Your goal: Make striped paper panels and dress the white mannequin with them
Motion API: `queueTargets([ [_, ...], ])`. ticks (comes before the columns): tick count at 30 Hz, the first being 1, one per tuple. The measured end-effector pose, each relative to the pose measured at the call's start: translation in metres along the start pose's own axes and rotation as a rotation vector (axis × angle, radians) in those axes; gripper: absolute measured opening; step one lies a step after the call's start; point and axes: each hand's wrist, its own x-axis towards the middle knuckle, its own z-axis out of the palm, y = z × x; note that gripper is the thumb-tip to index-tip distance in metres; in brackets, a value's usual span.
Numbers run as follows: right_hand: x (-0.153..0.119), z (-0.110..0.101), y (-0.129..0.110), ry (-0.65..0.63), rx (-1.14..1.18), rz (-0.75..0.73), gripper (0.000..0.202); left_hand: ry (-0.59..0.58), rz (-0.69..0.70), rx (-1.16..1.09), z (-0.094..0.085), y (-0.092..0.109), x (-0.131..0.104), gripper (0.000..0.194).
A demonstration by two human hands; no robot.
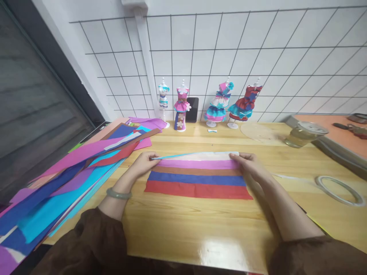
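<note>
Layered strips of coloured crepe paper (197,178) lie in front of me, stepped in bands of red, blue, brown and purple. A white strip with a light blue edge (200,156) runs along the far side of the stack. My left hand (146,162) pinches the left end of this top strip; a pale bangle (118,193) circles that wrist. At the opposite end, my right hand (246,159) grips the white strip between thumb and fingers. The strip is stretched between both hands, over or just above the purple band.
Loose coloured paper strips (86,168) are heaped at left. Several small dress forms, including one in pink (182,107), stand against the tiled wall near a black phone (192,109). To the right are a cup of liquid (304,134) and a tape roll (340,190).
</note>
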Motion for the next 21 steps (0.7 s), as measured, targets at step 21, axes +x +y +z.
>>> queueTargets([
  [21,0.017,0.009,0.022,0.204,-0.319,-0.37,0.043,0.424,0.026,-0.33,0.024,0.011,0.003,0.035],
])
